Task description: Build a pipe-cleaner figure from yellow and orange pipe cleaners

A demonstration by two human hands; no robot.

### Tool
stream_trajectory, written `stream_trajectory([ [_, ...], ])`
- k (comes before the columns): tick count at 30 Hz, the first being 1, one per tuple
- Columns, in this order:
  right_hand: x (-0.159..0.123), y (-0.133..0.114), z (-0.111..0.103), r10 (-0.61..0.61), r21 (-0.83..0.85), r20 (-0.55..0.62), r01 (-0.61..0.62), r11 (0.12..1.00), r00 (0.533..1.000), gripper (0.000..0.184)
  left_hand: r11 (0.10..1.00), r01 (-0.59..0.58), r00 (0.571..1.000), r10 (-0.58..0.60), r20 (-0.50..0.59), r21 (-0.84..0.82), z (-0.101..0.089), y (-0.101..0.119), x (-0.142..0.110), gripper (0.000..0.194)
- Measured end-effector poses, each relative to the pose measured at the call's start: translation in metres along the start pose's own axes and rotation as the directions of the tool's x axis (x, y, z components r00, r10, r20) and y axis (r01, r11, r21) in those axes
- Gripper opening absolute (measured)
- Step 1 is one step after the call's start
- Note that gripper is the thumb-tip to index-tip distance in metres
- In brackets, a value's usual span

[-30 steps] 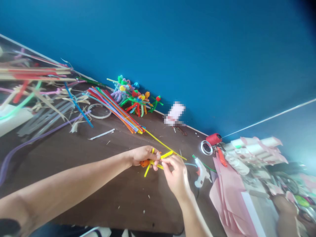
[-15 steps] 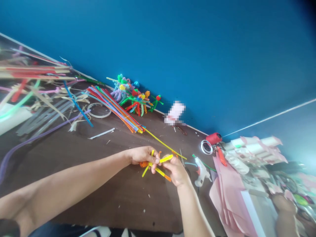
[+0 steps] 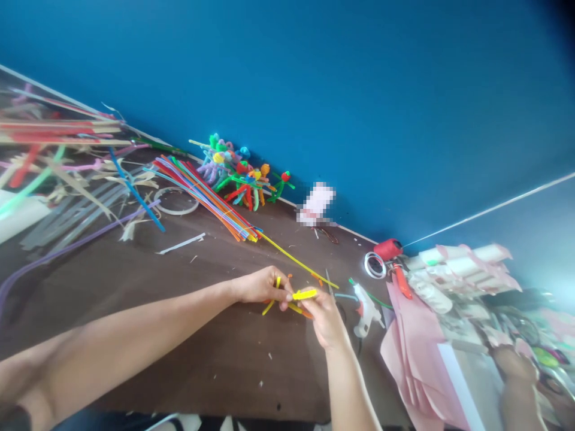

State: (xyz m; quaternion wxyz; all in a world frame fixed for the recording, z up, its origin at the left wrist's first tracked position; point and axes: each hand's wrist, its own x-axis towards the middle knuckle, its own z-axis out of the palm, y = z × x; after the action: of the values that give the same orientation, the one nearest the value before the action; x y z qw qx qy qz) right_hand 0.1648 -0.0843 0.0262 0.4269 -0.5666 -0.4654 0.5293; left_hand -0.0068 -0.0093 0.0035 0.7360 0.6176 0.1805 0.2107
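My left hand (image 3: 263, 285) is closed on a small yellow and orange pipe-cleaner figure (image 3: 268, 307), most of it hidden behind the fingers. Yellow ends stick out above and below that hand, and an orange-tipped one points toward the right. My right hand (image 3: 326, 317) pinches a short yellow pipe-cleaner end (image 3: 305, 294), which looks folded double. The two hands almost meet, just above the dark table (image 3: 202, 359). A long yellow pipe cleaner (image 3: 299, 260) lies beyond them.
A bundle of coloured pipe cleaners (image 3: 209, 200) lies near several finished pipe-cleaner figures (image 3: 247, 173) along the blue wall (image 3: 287, 78). Right of my hands are scissors (image 3: 330, 281), a white glue gun (image 3: 368, 311), red thread (image 3: 389, 248) and pink sheets (image 3: 413, 347). Strips and sticks (image 3: 58, 131) clutter the left.
The yellow end at my right hand has swung from slanting to nearly level. My left hand has turned, hiding the figure's orange part. The view has shifted slightly.
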Motion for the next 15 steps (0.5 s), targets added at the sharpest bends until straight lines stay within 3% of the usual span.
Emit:
stream_trajectory([
  [5,-0.012,-0.009,0.002,-0.089,-0.177,0.036,0.094,0.98,0.995,0.014,1.0,0.013,0.998,-0.012,-0.054,0.019,0.001,-0.001,0.002,0.022],
  [9,-0.015,-0.018,0.011,-0.136,-0.333,-0.032,0.117,0.936,0.99,0.02,0.999,0.026,0.999,-0.025,-0.035,0.025,0.002,0.002,0.002,0.023],
  [15,-0.008,-0.013,0.012,-0.161,-0.289,-0.078,0.132,0.948,0.984,0.017,0.998,0.041,0.999,-0.04,0.016,-0.037,0.002,0.002,0.0,0.026],
])
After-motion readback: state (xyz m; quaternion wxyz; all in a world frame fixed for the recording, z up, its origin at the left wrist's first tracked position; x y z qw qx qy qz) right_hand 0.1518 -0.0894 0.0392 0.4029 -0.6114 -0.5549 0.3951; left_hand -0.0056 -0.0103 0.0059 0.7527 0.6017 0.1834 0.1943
